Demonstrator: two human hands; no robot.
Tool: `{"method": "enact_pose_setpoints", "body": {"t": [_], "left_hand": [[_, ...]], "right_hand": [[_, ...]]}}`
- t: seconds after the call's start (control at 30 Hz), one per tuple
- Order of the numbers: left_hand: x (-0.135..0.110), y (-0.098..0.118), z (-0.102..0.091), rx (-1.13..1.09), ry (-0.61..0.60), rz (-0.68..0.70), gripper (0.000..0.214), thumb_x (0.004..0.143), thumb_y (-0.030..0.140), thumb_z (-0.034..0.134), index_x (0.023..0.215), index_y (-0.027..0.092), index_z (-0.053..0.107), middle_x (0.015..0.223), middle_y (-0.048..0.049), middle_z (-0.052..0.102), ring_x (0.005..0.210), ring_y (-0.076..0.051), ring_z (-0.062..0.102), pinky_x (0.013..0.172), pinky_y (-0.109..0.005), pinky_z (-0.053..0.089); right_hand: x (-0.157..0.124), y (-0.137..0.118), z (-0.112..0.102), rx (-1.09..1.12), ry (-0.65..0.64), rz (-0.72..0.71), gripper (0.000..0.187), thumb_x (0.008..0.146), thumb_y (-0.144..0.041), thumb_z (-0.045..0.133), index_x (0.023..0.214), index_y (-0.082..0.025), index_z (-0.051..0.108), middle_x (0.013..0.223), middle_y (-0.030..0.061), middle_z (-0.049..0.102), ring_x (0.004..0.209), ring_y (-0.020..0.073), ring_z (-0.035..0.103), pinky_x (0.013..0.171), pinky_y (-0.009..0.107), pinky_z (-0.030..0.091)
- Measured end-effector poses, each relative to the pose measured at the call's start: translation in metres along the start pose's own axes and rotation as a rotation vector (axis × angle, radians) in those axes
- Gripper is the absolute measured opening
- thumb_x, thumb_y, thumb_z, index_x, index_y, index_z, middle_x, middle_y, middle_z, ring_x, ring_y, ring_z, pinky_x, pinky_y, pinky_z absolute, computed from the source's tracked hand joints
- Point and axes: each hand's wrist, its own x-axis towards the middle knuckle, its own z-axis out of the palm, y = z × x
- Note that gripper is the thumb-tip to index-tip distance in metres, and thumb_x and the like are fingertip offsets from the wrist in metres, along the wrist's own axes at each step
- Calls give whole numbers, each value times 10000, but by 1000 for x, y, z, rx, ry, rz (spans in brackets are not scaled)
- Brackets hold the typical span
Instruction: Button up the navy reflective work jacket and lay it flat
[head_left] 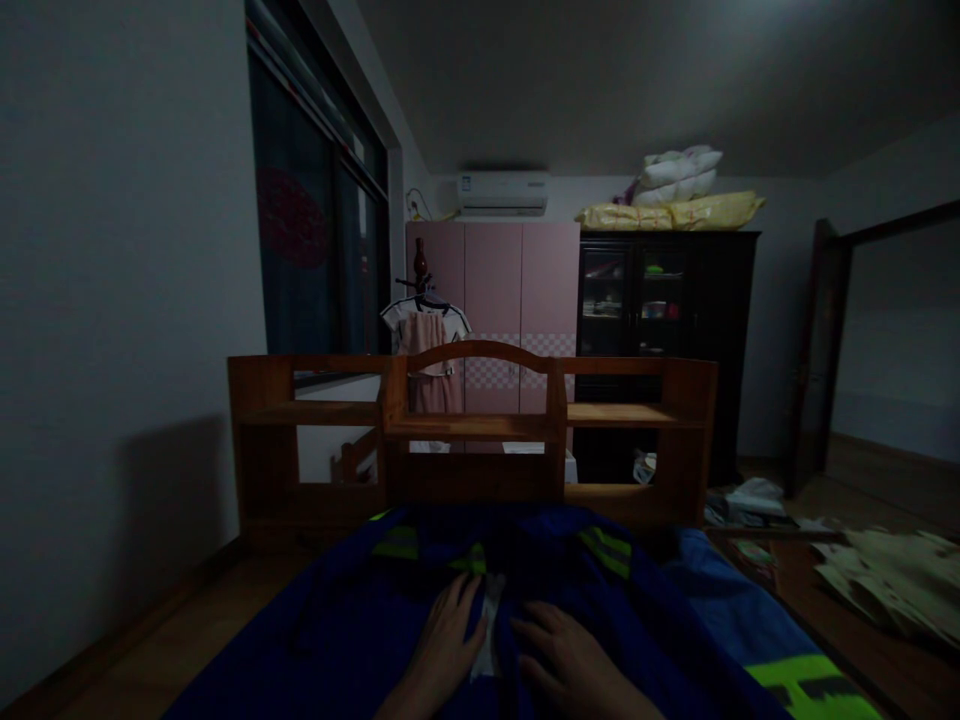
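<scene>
A dark blue garment [337, 620] with yellow-green reflective strips lies spread out in front of me. My left hand [448, 632] rests on it just left of the middle, palm down with the fingers stretched forward. On the other side of a narrow pale strip [490, 630], my right hand [559, 655] lies on the blue cloth with its fingers spread and slightly bent. Neither hand shows anything gripped. A lighter blue piece of cloth [731, 600] with a bright yellow-green band sits to the right.
A wooden shelf headboard [472, 430] stands beyond the garment. Behind it are a pink wardrobe [491, 280], a dark cabinet [720, 350] and clothes on a stand [426, 335]. A pale crumpled pile [900, 585] lies at right, near an open door [810, 370]. The room is dim.
</scene>
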Motion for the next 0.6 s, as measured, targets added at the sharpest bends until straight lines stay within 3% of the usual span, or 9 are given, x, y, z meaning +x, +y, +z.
{"method": "enact_pose_setpoints", "body": {"t": [0.6], "left_hand": [[0, -1, 0, 21, -11, 1, 541, 875, 423, 354, 1380, 231, 341, 1421, -65, 335, 1303, -219, 311, 1088, -377, 257]], "right_hand": [[2, 3, 4, -6, -4, -3, 483, 906, -492, 356, 1331, -279, 441, 1420, 60, 344, 1285, 263, 327, 1064, 393, 270]]}}
